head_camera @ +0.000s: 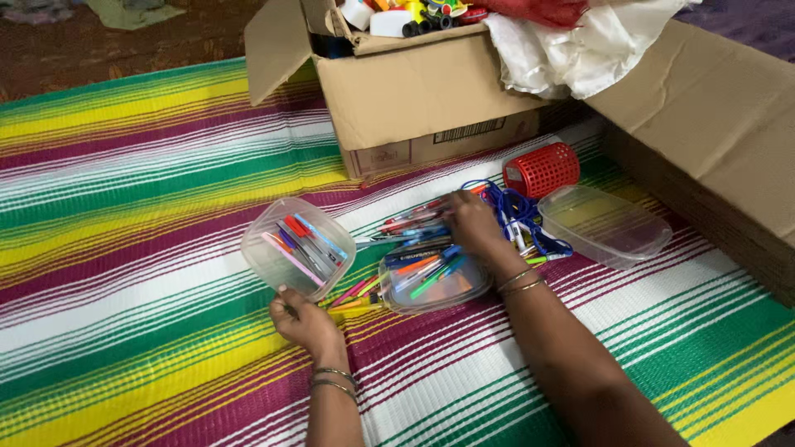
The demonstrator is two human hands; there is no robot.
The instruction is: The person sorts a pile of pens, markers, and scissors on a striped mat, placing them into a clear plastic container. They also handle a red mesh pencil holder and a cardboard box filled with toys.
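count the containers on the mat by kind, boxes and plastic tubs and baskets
clear plastic tubs: 3, one tilted up in the left hand at, one lying over the pens by the right hand at, one to the right at
brown cardboard boxes: 2, at and
red mesh plastic basket, on its side: 1
total: 6

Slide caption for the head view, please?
Left hand tilts a clear container of pens; right hand reaches into scattered pens.

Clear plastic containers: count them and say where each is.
3: one container tilted up in the left hand, one lid over pens by the right hand, one tub near the red basket.
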